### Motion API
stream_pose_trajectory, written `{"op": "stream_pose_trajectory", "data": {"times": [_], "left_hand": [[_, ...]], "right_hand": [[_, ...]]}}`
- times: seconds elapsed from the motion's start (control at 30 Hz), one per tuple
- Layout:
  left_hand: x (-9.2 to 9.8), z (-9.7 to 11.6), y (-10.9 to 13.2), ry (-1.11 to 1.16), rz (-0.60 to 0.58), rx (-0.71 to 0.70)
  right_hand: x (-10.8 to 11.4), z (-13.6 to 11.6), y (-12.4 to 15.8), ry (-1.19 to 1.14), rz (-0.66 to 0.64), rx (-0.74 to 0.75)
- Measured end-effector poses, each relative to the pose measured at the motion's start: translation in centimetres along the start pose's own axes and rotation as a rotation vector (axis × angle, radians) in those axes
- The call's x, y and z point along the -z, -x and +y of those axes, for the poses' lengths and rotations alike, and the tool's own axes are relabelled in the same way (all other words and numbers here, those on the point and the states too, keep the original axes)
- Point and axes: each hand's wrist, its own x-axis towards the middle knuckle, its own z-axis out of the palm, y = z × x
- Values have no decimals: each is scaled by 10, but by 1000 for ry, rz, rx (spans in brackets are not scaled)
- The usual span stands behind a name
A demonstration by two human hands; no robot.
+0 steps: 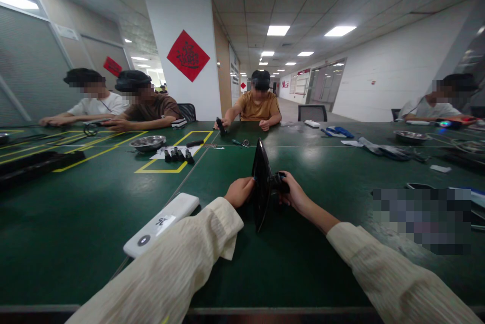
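A thin black panel (260,187) stands upright on edge over the green table (212,273), turned nearly side-on. My left hand (240,191) grips its left face, with the fingertips partly hidden behind the edge. On the other side, my right hand (294,193) is closed around a black mount (278,182) that joins the panel's right face. Left of my left forearm lies a white device (162,225) with a round button and a label.
Several black cylinders (178,156) and a metal bowl (148,143) sit at the left centre. Pliers (241,143) lie beyond the panel. Gloves (384,149) and another bowl (411,136) are at the right. A person (259,106) sits opposite; others sit at both sides.
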Motion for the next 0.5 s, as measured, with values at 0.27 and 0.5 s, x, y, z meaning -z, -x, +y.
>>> {"op": "stream_pose_trajectory", "data": {"times": [0.27, 0.5], "left_hand": [[1, 2, 1, 29, 23, 17], [-2, 2, 0, 54, 35, 8]], "right_hand": [[-2, -4, 2, 9, -1, -10], [-3, -4, 5, -20, -40, 48]]}}
